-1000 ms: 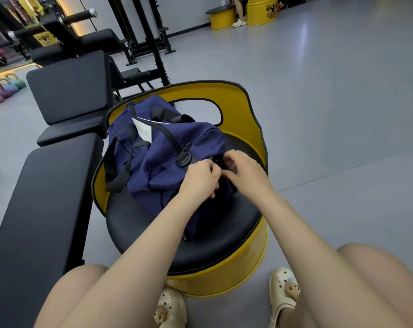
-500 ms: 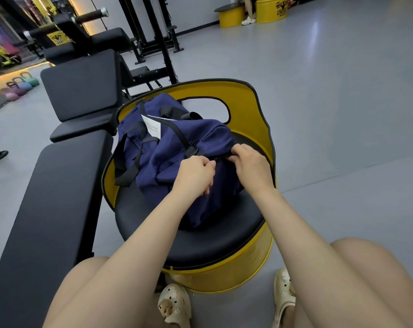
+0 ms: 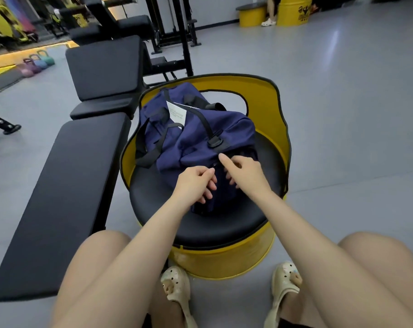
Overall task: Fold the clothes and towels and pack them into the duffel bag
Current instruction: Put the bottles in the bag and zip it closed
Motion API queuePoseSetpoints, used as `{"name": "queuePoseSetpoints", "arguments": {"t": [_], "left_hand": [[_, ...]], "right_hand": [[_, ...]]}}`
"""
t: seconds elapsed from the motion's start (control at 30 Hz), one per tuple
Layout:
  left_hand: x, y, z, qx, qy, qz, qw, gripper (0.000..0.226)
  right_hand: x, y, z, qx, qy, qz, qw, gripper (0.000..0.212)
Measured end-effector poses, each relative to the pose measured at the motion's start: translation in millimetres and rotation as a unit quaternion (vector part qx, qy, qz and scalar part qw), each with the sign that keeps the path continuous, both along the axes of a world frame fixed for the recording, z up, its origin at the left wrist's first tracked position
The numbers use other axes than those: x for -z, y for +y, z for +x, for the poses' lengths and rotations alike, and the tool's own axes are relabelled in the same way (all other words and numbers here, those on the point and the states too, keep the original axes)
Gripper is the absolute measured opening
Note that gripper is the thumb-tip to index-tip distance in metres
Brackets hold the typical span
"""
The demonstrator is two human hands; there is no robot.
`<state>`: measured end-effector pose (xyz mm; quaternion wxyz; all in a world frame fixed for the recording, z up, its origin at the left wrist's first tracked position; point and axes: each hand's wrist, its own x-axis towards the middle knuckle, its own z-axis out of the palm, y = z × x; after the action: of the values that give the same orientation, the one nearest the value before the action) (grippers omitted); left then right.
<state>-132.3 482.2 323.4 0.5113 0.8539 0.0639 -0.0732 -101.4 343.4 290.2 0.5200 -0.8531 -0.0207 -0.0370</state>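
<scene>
Navy soft fabric duffel bag (image 3: 196, 136) on yellow barrel seat (image 3: 267, 110), limp, light; best gripped by straps, 12 o'clock. Left hand (image 3: 196, 183) pinching zipper; right hand (image 3: 245, 171) curled, grip unclear.

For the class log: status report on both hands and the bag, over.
Left hand pinching at navy fabric duffel bag; right hand on it, forefinger out. Bag on black-cushioned yellow drum seat. No clothes visible.

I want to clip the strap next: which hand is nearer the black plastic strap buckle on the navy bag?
Right. The right hand lies just below the black plastic strap buckle, forefinger pointing toward it; the left hand sits lower left.
</scene>
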Motion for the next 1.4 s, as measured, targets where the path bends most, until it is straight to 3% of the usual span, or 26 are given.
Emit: {"name": "queuePoseSetpoints", "arguments": {"t": [0.13, 0.23, 0.47, 0.8, 1.0, 1.23, 1.4], "left_hand": [[9.1, 1.4, -5.2, -0.001, -0.003, -0.022, 1.0, 0.033], [13.2, 9.5, -7.6, -0.008, -0.004, -0.023, 1.0, 0.033], [38.1, 41.6, -23.9, -0.026, 0.021, -0.044, 0.998, 0.035], [85.2, 52.7, -35.1, -0.052, 0.119, -0.012, 0.991, 0.034], [113.1, 47.8, -32.9, -0.042, 0.178, 0.057, 0.982, 0.036], [117.4, 56.5, -31.3, -0.025, 0.146, 0.065, 0.987, 0.026], [91.0, 76.6, -15.7, -0.051, 0.048, 0.13, 0.989, 0.016]], "right_hand": [[-5.7, 14.6, 4.5, -0.035, 0.086, 0.061, 0.994, 0.04], [-3.7, 18.9, 7.4, -0.035, 0.085, 0.1, 0.991, 0.032], [-4.8, 11.9, 11.3, 0.016, 0.086, 0.164, 0.982, 0.037], [-2.2, 14.3, 7.7, 0.021, 0.077, 0.138, 0.987, 0.035], [-1.0, 15.9, 3.8, 0.022, 0.071, 0.118, 0.99, 0.033], [-1.3, 18.8, -1.0, 0.033, 0.044, 0.058, 0.997, 0.036], [-11.1, 15.9, -12.0, 0.07, -0.047, -0.031, 0.996, 0.037]]}}
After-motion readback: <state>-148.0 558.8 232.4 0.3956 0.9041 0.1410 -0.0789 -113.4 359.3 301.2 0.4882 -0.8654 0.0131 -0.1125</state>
